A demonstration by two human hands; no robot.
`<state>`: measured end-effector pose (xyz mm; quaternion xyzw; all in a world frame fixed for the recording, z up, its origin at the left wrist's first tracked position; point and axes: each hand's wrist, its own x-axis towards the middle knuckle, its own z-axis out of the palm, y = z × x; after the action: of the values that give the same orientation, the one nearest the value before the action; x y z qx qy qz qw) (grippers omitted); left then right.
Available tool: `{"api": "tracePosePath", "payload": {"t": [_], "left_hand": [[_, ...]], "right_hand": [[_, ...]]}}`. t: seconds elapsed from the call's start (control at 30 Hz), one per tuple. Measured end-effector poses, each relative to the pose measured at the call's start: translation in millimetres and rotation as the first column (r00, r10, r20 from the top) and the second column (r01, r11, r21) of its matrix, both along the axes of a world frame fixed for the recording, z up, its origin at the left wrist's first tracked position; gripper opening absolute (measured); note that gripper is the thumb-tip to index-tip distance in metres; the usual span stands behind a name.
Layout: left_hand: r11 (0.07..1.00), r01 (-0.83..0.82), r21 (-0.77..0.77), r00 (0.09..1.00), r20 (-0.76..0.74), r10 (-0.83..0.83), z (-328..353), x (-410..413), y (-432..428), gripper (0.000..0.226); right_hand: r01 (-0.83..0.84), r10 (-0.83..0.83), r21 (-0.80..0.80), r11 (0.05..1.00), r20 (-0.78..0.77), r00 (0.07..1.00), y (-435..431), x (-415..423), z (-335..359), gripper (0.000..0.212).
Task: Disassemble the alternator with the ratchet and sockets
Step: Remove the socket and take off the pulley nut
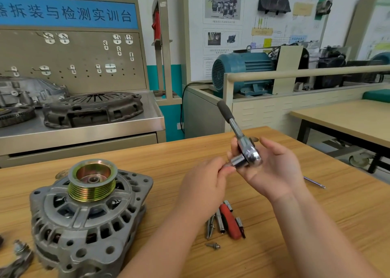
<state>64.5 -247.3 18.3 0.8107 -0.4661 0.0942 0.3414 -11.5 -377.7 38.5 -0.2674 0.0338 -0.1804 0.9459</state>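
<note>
Alternator [88, 218]: one unit, on the wooden table [147, 155] to the person's left, set flat with its grooved pulley [92, 180] facing up; judged to be placed so that the pulley nut could be reached from above; neither hand touched it.

Ratchet [252, 155]: one; lifted clear of the table in the right hand [276, 168], whose palm faced up and whose fingers curled behind the neck to cradle the head; the dark grip pointed up and away, left free, which suggested a fitting hold rather than a working hold.

Socket [238, 161]: one on the ratchet's head; pinched between the fingertips of the left hand [202, 187]; judged to be the seating or changing of the socket on the drive; which of the two could not be told.

Loose sockets [219, 221]: about four slim metal pieces, grouped beside one red-handled tool [230, 220] below the hands, within easy reach; the exact count was uncertain where they overlapped.

Other items: one screw [213, 245] just near that group; one thin rod [314, 182] to the right; some removed metal parts [19, 256] at the table's lower left corner, number unclear.
</note>
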Motion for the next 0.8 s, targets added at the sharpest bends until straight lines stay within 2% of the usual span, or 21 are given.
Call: {"api": "tracePosePath", "payload": {"t": [0.07,0.2,0.3,0.37,0.4,0.47,0.5,0.53,0.57,0.6,0.63,0.7,0.8], "left_hand": [[0.994,0.023,-0.108,0.998,-0.050,-0.029,-3.9,-3.9,-1.0,0.025],[0.981,0.048,-0.187,0.995,-0.077,-0.063,-8.1,-4.7,-0.3,0.028],[0.957,0.074,-0.281,0.980,-0.157,-0.122,-10.8,-7.7,2.7,0.027],[0.928,0.052,-0.369,0.954,-0.257,-0.155,-9.1,-9.9,6.8,0.031],[0.909,0.031,-0.415,0.931,-0.318,-0.177,-6.5,-10.4,9.1,0.034],[0.860,-0.019,-0.510,0.853,-0.456,-0.252,0.3,-10.8,13.6,0.036],[0.837,-0.048,-0.545,0.807,-0.515,-0.288,4.2,-10.1,14.9,0.038],[0.821,-0.071,-0.567,0.761,-0.562,-0.323,8.1,-9.3,16.1,0.040],[0.810,-0.077,-0.581,0.719,-0.595,-0.359,11.7,-8.2,17.0,0.042],[0.804,-0.064,-0.591,0.683,-0.614,-0.396,15.6,-6.6,18.1,0.041],[0.800,-0.036,-0.599,0.653,-0.620,-0.435,18.9,-4.6,19.4,0.041],[0.800,0.026,-0.600,0.617,-0.620,-0.485,23.5,-0.7,21.9,0.039],[0.817,0.069,-0.573,0.578,-0.644,-0.501,23.4,1.6,23.1,0.036]], "right_hand": [[-0.042,0.045,-0.034,0.999,0.067,0.997,3.1,0.7,1.9,0.049],[-0.051,0.070,-0.149,0.988,0.123,0.990,6.3,1.8,-0.2,0.044],[-0.020,0.059,-0.337,0.941,0.106,0.993,7.7,2.2,-1.0,0.039],[0.038,-0.017,-0.530,0.847,0.046,0.999,10.1,-0.1,1.7,0.042],[0.070,-0.096,-0.646,0.760,-0.006,0.995,11.8,-1.9,4.0,0.045],[0.118,-0.341,-0.853,0.508,-0.073,0.937,14.3,-4.7,7.9,0.057],[0.148,-0.480,-0.922,0.357,-0.045,0.876,12.6,-5.2,9.2,0.062],[0.189,-0.595,-0.965,0.181,0.046,0.802,9.3,-5.9,11.9,0.060],[0.208,-0.642,-0.978,-0.011,0.166,0.748,5.0,-7.2,17.0,0.056],[0.202,-0.611,-0.963,-0.179,0.270,0.745,0.9,-9.0,25.2,0.052],[0.180,-0.532,-0.937,-0.298,0.320,0.784,-2.1,-11.0,35.3,0.050],[0.132,-0.370,-0.915,-0.382,0.282,0.885,-5.4,-12.0,52.5,0.053],[0.151,-0.228,-0.902,-0.404,0.259,0.939,-2.9,-5.9,59.3,0.045]]}}
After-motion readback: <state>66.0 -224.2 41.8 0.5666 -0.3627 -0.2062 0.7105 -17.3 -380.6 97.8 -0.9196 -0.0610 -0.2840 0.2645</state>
